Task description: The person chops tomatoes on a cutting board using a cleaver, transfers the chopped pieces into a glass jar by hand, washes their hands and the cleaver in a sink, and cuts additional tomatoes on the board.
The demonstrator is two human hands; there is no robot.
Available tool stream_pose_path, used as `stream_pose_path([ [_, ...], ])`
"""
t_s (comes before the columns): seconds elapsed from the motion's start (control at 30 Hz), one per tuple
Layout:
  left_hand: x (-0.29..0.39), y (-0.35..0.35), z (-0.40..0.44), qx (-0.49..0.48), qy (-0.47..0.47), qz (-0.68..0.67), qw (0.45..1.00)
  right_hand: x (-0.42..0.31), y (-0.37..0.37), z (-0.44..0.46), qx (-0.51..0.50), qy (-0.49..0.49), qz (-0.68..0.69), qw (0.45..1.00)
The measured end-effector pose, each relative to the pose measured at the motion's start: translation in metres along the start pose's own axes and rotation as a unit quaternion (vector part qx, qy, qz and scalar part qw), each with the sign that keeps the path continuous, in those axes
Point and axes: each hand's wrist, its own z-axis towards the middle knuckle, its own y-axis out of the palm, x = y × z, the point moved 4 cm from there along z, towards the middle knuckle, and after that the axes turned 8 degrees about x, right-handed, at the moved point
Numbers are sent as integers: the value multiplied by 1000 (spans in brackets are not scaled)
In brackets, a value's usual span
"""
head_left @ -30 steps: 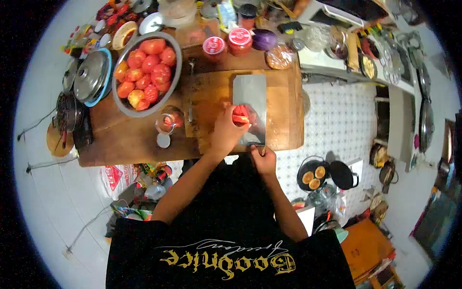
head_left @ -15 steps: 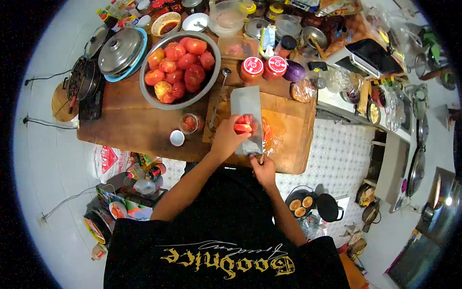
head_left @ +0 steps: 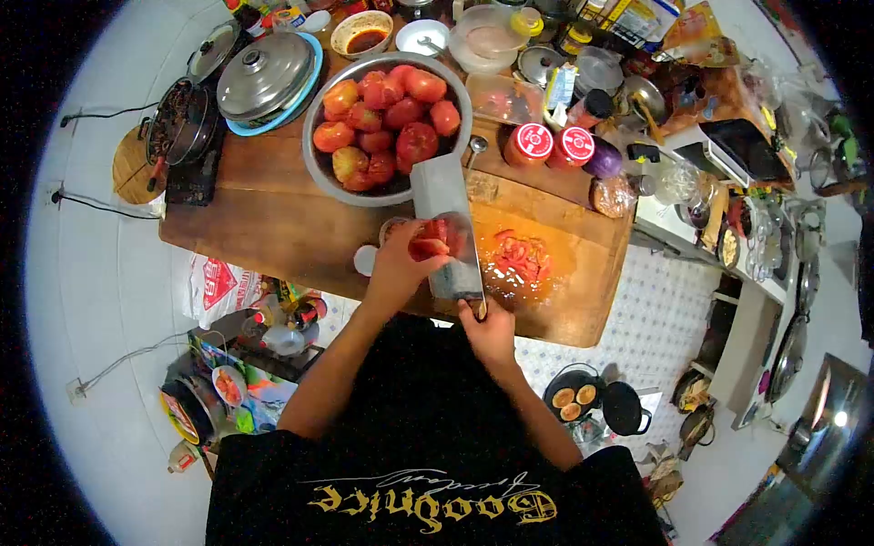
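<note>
At the far left, a dark wok (head_left: 182, 127) stands near a round wooden board (head_left: 137, 175). Next comes a metal-lidded pot (head_left: 262, 75) on a blue plate (head_left: 312, 84), then a large metal bowl (head_left: 364, 199) piled with peeled tomatoes (head_left: 417, 143). The near right rim of this bowl is overlapped by the upper end of the cleaver (head_left: 439, 189). A small white lid (head_left: 365, 261) lies just beside the left hand (head_left: 398, 268), which largely hides a glass jar (head_left: 391, 226); its contents are hard to make out.

The left forearm slants up and to the right. The left hand curls around red tomato pieces (head_left: 433, 238) against the flat of the blade, its fingers partly concealing them. The right forearm leans up and to the left, and the right hand (head_left: 489, 334) is closed around the cleaver's handle, mostly covering it. The blade points away from the body, tilted slightly left.

Right of the blade, chopped tomato (head_left: 522, 258) lies in juice on the wooden cutting board (head_left: 583, 273). Beyond the board stand a metal spoon, partly hidden by the blade, and two red-lidded jars (head_left: 531, 144), beside a purple eggplant (head_left: 604, 160) and a plastic-wrapped bun (head_left: 614, 196).
</note>
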Motion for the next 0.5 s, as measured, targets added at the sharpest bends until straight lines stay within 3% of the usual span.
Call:
stream_pose_path([
  [0.07, -3, -15, 1, 1, -32, -33, 999, -4, 11, -3, 5, -6, 8, 1000],
  [0.13, 0, -27, 4, 10, 48, 56, 997, -11, 19, -6, 1, 0, 2, 1000],
  [0.23, -12, -37, 8, -16, -13, 81, 997, -20, 28, -10, -13, 16, -34, 999],
  [0.37, -41, -39, 16, -33, -6, 35, 999, -21, 38, -18, 4, 41, -44, 998],
  [0.5, -36, -39, 19, -29, 54, 106, 993, -35, 37, -22, 22, 80, -91, 992],
])
